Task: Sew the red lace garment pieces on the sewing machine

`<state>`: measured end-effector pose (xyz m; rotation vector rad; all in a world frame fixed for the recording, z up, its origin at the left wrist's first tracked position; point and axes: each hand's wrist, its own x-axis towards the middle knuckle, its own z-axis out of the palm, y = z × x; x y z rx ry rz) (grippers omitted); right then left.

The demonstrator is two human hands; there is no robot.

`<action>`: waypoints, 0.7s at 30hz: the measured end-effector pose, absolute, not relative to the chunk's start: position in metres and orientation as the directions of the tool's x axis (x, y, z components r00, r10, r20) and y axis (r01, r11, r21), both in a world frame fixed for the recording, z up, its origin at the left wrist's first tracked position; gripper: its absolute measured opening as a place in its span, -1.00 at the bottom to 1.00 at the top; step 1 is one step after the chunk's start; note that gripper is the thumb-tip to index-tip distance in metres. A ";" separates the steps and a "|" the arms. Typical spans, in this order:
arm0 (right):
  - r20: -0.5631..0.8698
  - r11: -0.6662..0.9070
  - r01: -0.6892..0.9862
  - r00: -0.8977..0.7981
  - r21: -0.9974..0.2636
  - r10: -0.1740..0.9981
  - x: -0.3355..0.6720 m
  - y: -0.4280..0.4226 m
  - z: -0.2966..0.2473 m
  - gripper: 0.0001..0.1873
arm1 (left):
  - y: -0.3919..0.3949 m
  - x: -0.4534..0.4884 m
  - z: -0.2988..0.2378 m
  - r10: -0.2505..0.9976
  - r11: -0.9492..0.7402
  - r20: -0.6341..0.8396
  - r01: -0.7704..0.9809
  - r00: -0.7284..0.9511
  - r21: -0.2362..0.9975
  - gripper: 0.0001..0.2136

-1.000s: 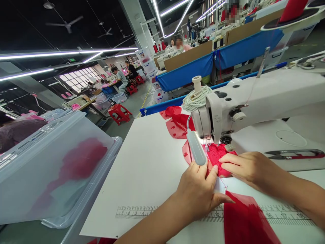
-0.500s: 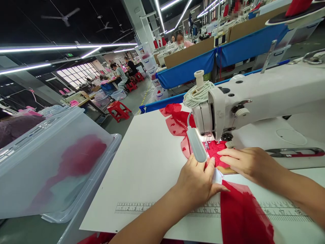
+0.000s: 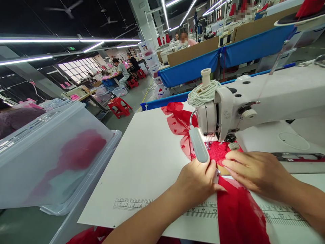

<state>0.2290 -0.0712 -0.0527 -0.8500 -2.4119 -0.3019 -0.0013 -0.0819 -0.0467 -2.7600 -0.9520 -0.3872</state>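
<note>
Red lace fabric [image 3: 218, 151] lies under the presser foot of a white sewing machine [image 3: 276, 98]. Its edge is gripped by my left hand [image 3: 196, 178], the fingertips partly hidden behind the grey lamp [image 3: 199, 144] and the thumb pointing right. On the other side of the lace, my right hand [image 3: 256, 169] has its fingers bent and closed on the near right edge. A long red sheer strip [image 3: 240, 210] hangs from between the hands toward the table's front. More red mesh [image 3: 177, 123] with small motifs is bunched behind the lamp.
Black-and-red thread snips [image 3: 297, 157] lie right of my right hand. A printed ruler [image 3: 198, 211] runs along the white table [image 3: 132, 162]. To the left stands a clear plastic bin [image 3: 45, 169] with red material inside. Several people sit at machines farther back.
My right hand has shifted slightly right and its fingers are more bent. The white patch between my hands is now mostly covered. The camera view has tilted a little.
</note>
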 end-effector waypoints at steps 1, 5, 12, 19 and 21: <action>0.578 0.788 0.615 -0.655 0.034 0.486 0.228 -0.071 -0.052 -0.69 | -0.083 -0.001 -0.047 0.572 -0.774 0.300 0.624 0.763 -0.111 -0.47; 0.604 0.877 0.480 -0.698 -0.003 0.384 0.224 -0.067 -0.050 -0.71 | -0.087 -0.001 -0.046 0.537 -0.787 0.308 0.598 0.786 -0.153 -0.66; 0.586 0.891 0.454 -0.718 -0.013 0.375 0.226 -0.063 -0.053 -0.72 | -0.090 0.000 -0.050 0.485 -0.765 0.406 0.601 0.775 -0.232 -0.65; 0.593 0.848 0.527 -0.702 0.058 0.395 0.229 -0.059 -0.049 -0.70 | -0.092 -0.001 -0.051 0.481 -0.752 0.422 0.609 0.769 -0.252 -0.70; 0.591 0.817 0.571 -0.688 0.082 0.422 0.230 -0.058 -0.050 -0.68 | -0.091 0.000 -0.051 0.475 -0.752 0.426 0.607 0.770 -0.258 -0.71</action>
